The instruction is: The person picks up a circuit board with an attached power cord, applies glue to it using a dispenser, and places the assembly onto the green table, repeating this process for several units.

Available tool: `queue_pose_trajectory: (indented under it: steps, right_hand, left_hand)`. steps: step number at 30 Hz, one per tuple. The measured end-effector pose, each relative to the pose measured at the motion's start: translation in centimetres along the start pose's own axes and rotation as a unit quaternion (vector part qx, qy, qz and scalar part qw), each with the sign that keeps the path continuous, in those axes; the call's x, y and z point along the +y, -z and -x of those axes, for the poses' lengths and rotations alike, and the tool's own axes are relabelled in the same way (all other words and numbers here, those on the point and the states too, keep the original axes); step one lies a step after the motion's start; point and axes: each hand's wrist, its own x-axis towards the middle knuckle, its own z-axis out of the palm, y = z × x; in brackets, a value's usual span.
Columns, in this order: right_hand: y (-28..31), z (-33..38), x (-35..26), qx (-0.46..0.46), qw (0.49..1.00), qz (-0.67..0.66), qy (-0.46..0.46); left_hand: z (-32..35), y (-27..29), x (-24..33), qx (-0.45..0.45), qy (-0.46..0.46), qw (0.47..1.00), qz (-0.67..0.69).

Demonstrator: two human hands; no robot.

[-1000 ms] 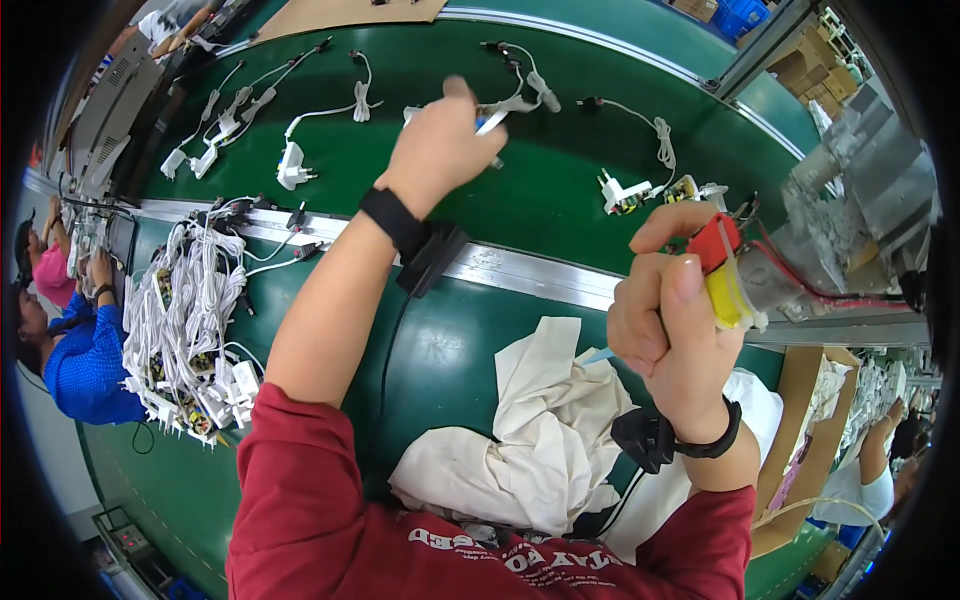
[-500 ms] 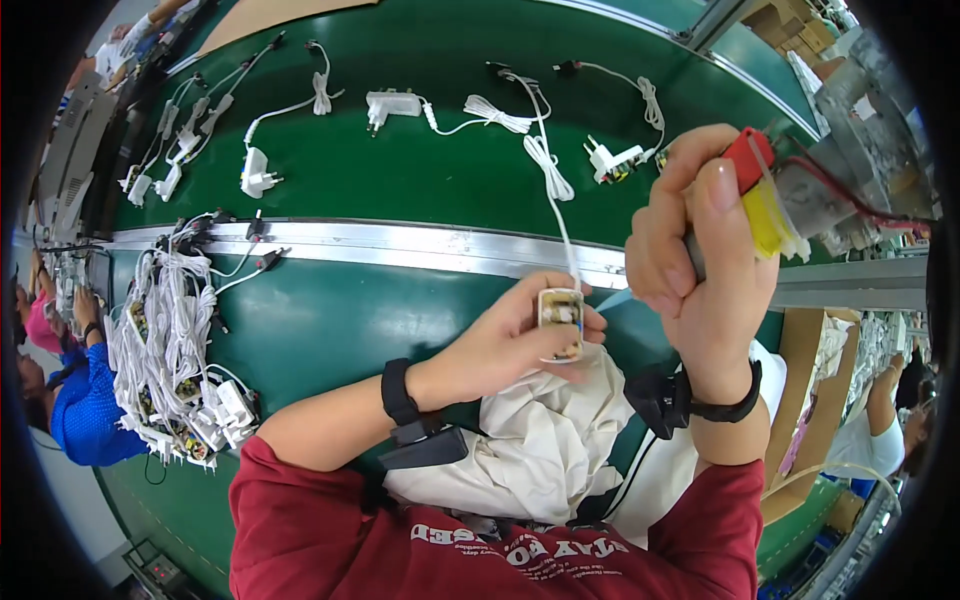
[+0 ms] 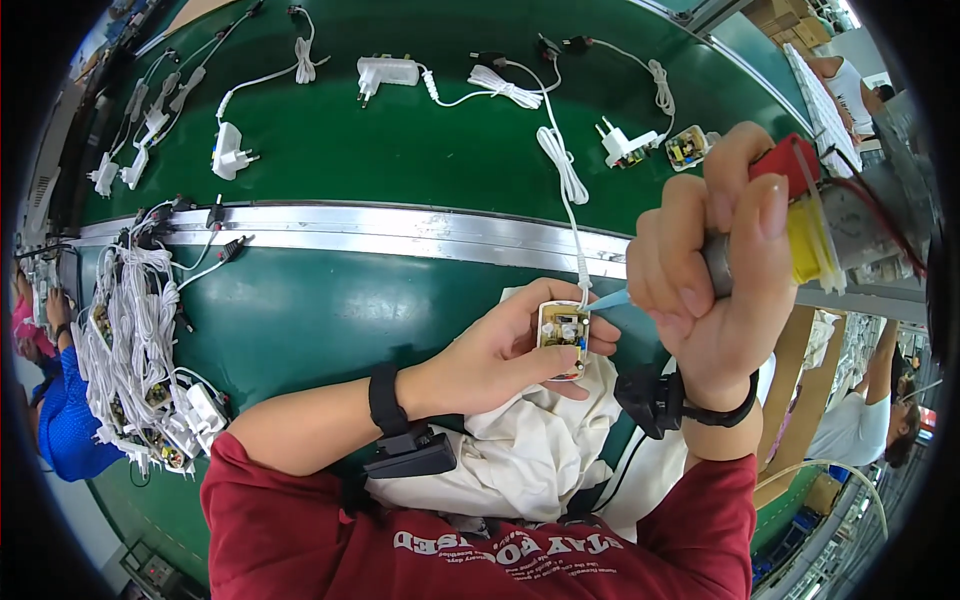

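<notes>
L hand (image 3: 495, 360) grasping 1 open adapter (image 3: 562, 336), R hand (image 3: 715, 260) clenched round tool (image 3: 845, 228), blue nozzle (image 3: 611, 299) nr adapter

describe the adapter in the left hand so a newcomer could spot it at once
Find the long silver rail crossing the green work surface, then look just below it, right of centre, to the left hand. The open white adapter is there, its circuit board exposed. Unlike the adapters lying around, it is held, with a pale blue nozzle at its top corner.
</notes>
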Motion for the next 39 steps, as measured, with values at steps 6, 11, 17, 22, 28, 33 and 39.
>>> queue_pose_trajectory:
  steps: [6, 11, 17, 22, 28, 33, 39]
  right_hand:
    - [1.0, -0.5, 0.2, -0.049, 0.999, 0.013, 0.0]
    - [0.3, -0.2, -0.4, -0.037, 0.998, 0.051, -0.009]
    - [-1.2, 0.7, -0.2, -0.045, 0.997, 0.057, -0.019]
    - [-1.9, 0.7, 0.3, -0.05, 0.996, 0.064, -0.024]
    - [-2.2, 0.8, 0.8, -0.056, 0.996, 0.071, -0.028]
    - [-2.8, 1.2, 1.5, -0.057, 0.995, 0.079, -0.034]
    - [-3.4, 1.4, 2.5, -0.069, 0.993, 0.084, -0.035]
  left_hand:
    - [-0.7, 0.3, -0.2, 0.001, 0.003, 1.0, 0.006]
    - [-0.5, 0.6, -0.3, 0.053, -0.002, 0.998, 0.039]
    - [0.3, 1.9, 0.9, 0.054, -0.018, 0.993, 0.105]
    - [1.0, 2.4, 1.2, 0.032, -0.031, 0.992, 0.118]
    - [1.4, 3.2, 1.4, 0.029, -0.033, 0.992, 0.116]
    - [1.8, 3.8, 1.5, 0.023, -0.018, 0.987, 0.156]
    - [1.7, 4.7, 1.2, -0.039, -0.02, 0.96, 0.275]
